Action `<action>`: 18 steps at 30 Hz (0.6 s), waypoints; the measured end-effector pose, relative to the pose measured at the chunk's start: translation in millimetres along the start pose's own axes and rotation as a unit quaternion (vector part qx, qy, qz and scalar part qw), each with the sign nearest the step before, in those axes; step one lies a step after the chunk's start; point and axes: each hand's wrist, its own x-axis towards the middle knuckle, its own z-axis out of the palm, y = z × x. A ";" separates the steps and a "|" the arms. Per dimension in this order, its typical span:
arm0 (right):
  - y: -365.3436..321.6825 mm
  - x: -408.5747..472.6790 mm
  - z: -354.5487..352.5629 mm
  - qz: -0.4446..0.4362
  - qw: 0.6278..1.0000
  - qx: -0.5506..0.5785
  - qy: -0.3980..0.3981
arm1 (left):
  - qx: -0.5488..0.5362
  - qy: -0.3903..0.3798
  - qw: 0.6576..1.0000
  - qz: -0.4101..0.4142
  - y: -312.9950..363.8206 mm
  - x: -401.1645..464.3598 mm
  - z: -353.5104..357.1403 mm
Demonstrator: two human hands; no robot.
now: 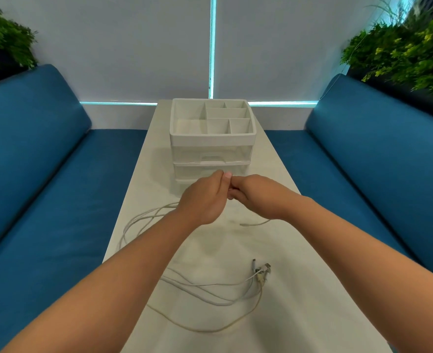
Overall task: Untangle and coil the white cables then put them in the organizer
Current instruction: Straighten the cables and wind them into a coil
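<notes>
Long pale counter (299,289) running away from the camera, flanked by blue cushioned benches (44,174) on both sides. White blinds (133,47) behind, a bright strip of light at their edges; green plants (409,47) in both upper corners.

White organizer (212,138) at the far end of the counter: open top tray split into compartments, two clear drawers below. White cables (210,294) sprawled loose on the near counter, plug ends bunched together at (261,272); more loops trailing out to the left, and one loose end lying just under the right wrist.

Both arms stretched forward, bare, meeting just in front of the lower drawer. Left hand (202,200) and right hand (256,194) touching, fingers (226,175) curled and pressed together as if pinching something small; too hidden to tell whether a cable sits between them. Cables on the counter near the hands but below them.
</notes>
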 end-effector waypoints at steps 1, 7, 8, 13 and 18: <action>0.3 -1.6 -0.8 -0.008 1.000 0.022 0.003 | 0.003 -0.005 1.000 -0.007 1.8 -0.8 -0.3; 28.5 -17.3 -2.5 0.058 0.995 0.077 -0.006 | -0.037 0.011 0.996 -0.077 -19.0 2.0 -15.4; 32.9 -21.2 -1.1 0.065 0.992 0.110 -0.011 | -0.063 0.013 0.995 -0.079 -23.3 1.2 -17.5; 34.5 -28.2 7.9 0.048 0.989 0.140 0.001 | -0.146 0.011 0.986 -0.076 -33.2 -2.6 -19.4; 37.2 -25.3 9.8 0.054 0.978 0.199 0.007 | -0.175 0.006 0.981 -0.084 -33.4 -8.6 -21.8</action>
